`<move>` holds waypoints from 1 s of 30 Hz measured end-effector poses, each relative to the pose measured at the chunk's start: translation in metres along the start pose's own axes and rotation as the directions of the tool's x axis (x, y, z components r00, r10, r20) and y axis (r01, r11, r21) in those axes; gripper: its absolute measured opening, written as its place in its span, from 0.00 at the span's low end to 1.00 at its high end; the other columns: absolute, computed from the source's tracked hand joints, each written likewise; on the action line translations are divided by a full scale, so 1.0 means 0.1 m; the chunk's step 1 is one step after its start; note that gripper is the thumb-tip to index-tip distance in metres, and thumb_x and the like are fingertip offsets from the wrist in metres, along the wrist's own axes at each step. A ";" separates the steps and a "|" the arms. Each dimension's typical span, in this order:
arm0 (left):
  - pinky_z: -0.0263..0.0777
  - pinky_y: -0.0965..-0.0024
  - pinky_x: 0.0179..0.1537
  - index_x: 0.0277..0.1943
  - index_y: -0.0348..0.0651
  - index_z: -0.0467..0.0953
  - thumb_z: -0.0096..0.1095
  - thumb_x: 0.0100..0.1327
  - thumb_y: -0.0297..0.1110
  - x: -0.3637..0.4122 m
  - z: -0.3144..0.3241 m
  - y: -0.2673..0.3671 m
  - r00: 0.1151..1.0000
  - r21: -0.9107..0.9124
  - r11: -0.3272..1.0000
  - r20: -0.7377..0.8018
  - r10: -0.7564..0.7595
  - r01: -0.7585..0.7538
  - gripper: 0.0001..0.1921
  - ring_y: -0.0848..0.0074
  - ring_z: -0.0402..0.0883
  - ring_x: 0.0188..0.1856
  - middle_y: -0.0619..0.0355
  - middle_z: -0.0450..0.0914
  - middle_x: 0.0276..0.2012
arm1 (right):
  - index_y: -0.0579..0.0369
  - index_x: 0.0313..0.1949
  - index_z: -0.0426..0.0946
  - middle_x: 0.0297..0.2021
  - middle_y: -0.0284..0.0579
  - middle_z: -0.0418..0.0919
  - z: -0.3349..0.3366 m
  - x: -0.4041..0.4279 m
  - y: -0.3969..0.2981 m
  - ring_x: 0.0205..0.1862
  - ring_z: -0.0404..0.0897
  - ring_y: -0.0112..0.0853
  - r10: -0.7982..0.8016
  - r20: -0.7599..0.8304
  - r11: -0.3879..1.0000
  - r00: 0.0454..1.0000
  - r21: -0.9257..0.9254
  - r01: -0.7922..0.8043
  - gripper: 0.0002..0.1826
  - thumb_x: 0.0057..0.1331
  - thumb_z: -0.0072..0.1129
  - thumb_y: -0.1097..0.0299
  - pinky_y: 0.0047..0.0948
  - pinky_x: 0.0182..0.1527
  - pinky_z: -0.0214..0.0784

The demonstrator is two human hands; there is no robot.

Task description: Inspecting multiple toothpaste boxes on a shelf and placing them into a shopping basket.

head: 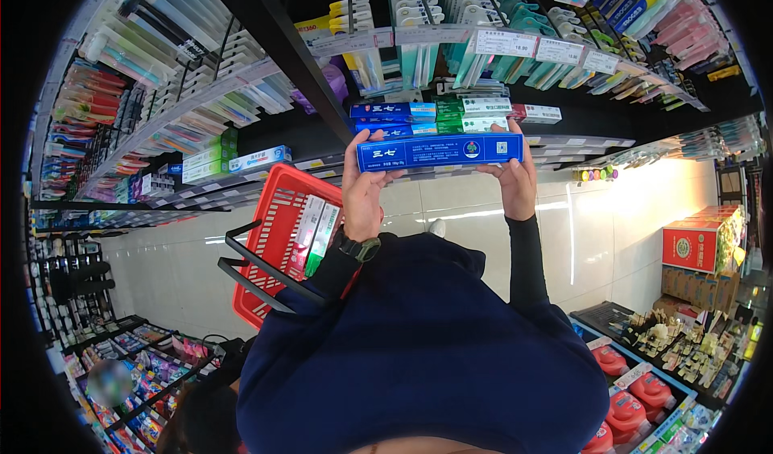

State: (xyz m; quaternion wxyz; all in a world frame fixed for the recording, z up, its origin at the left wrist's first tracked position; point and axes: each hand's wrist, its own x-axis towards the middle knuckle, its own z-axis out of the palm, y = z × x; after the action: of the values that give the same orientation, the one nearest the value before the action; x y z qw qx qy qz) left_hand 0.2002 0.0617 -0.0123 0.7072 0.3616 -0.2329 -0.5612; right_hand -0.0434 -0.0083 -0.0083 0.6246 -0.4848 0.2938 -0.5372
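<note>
A long blue toothpaste carton (439,152) is held level in front of the shelf, its printed side facing up at me. My left hand (365,182) grips its left end, and my right hand (512,179) grips its right end. A red plastic shopping basket (261,285) hangs by its dark handles from my left forearm, near a wristwatch. Inside lie a white-and-red carton (308,227) and a white-and-green carton (326,230). Just beyond the held carton, more blue cartons (386,112) are stacked on the shelf.
Green-and-white cartons (477,107) and a red-and-white carton (540,114) sit on the same shelf. Packaged toothbrushes (416,49) hang above. A black shelf post (284,43) stands left of centre. Red detergent jugs (625,415) are behind me at right. Another person (208,405) is at lower left.
</note>
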 end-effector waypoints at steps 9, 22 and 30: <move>0.72 0.60 0.55 0.68 0.43 0.58 0.44 0.57 0.16 0.01 0.01 -0.02 1.000 -0.006 1.000 -0.015 0.018 -0.018 0.33 0.67 0.74 0.56 0.54 0.67 0.64 | 0.58 0.72 0.45 0.67 0.58 0.58 0.04 0.02 -0.02 0.59 0.73 0.40 0.036 -0.009 0.996 0.999 -0.079 -0.037 0.43 0.65 0.52 0.53 0.38 0.52 0.75; 0.72 0.65 0.54 0.65 0.45 0.61 0.46 0.56 0.09 0.02 0.00 -0.03 0.998 0.066 0.997 -0.036 0.049 -0.047 0.33 0.69 0.73 0.58 0.54 0.68 0.62 | 0.59 0.72 0.48 0.66 0.59 0.59 0.01 0.05 0.03 0.57 0.74 0.40 -0.027 0.034 1.000 0.999 0.010 0.026 0.39 0.64 0.49 0.62 0.37 0.51 0.76; 0.72 0.66 0.53 0.65 0.45 0.61 0.46 0.56 0.10 0.02 0.00 -0.03 0.998 0.057 0.998 -0.051 0.037 -0.034 0.32 0.72 0.73 0.56 0.53 0.68 0.62 | 0.59 0.72 0.48 0.66 0.60 0.60 0.01 0.04 0.03 0.57 0.75 0.40 -0.003 0.019 1.000 1.000 0.030 0.003 0.38 0.66 0.49 0.62 0.37 0.51 0.76</move>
State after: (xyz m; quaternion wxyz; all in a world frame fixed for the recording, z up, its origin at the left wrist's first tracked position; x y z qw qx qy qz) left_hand 0.1985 0.0597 -0.0148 0.7125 0.3915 -0.2364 -0.5321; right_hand -0.0399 -0.0123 -0.0102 0.6338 -0.4810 0.2790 -0.5378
